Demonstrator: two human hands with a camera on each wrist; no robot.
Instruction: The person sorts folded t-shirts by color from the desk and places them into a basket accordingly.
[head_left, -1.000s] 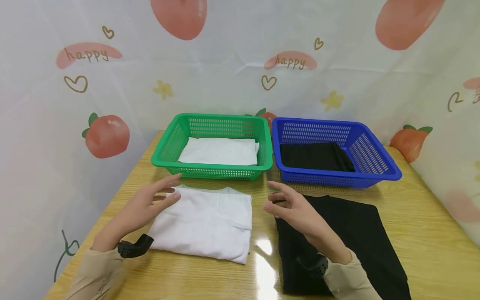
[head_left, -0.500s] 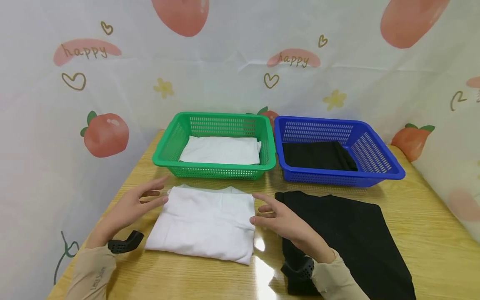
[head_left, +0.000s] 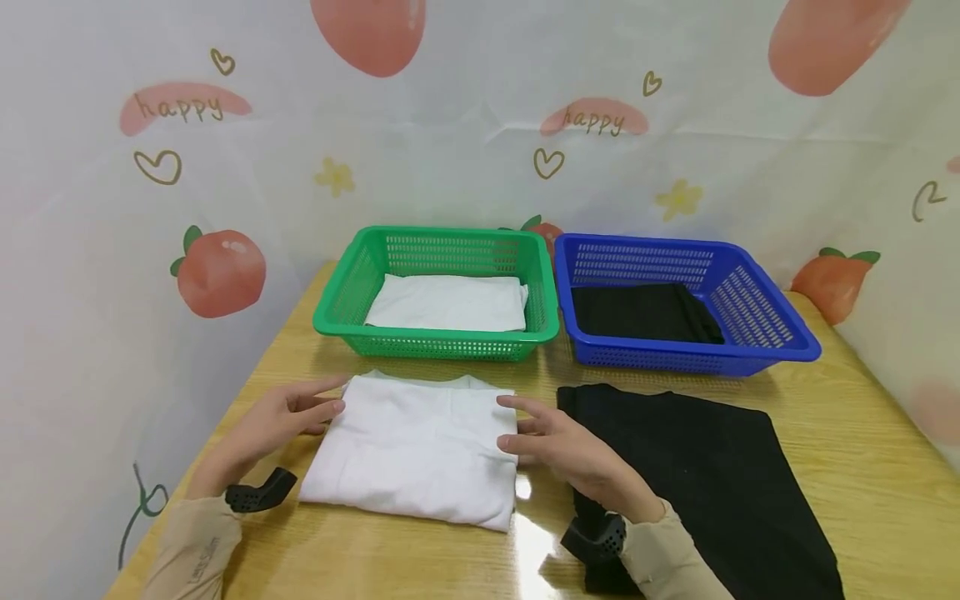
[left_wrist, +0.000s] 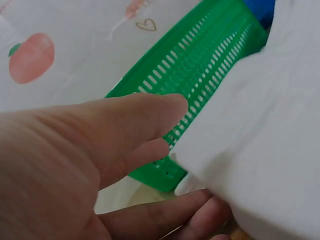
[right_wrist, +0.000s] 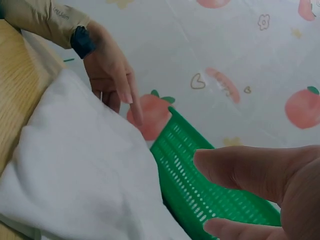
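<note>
A folded white garment (head_left: 420,454) lies flat on the table in front of the baskets. At its left edge is my left hand (head_left: 273,423), thumb and fingers apart. In the left wrist view, the lower fingertips (left_wrist: 206,215) reach in at the garment's edge, while the thumb stays off the cloth. My right hand (head_left: 577,454) is at the opposite edge, with index finger and thumb spread and overlapping the garment in the head view. Part of the right forearm passes over a black garment (head_left: 712,475) spread out on the right.
Behind the white garment stands a green basket (head_left: 450,337) with folded white cloth (head_left: 450,302) in it. Beside it, a blue basket (head_left: 693,343) contains folded black cloth (head_left: 641,312). A printed white curtain (head_left: 450,167) hangs behind the wooden table (head_left: 360,554).
My right hand has moved left from the black garment to the white garment's right edge. My left hand first drew back leftward, then came down to the left edge.
</note>
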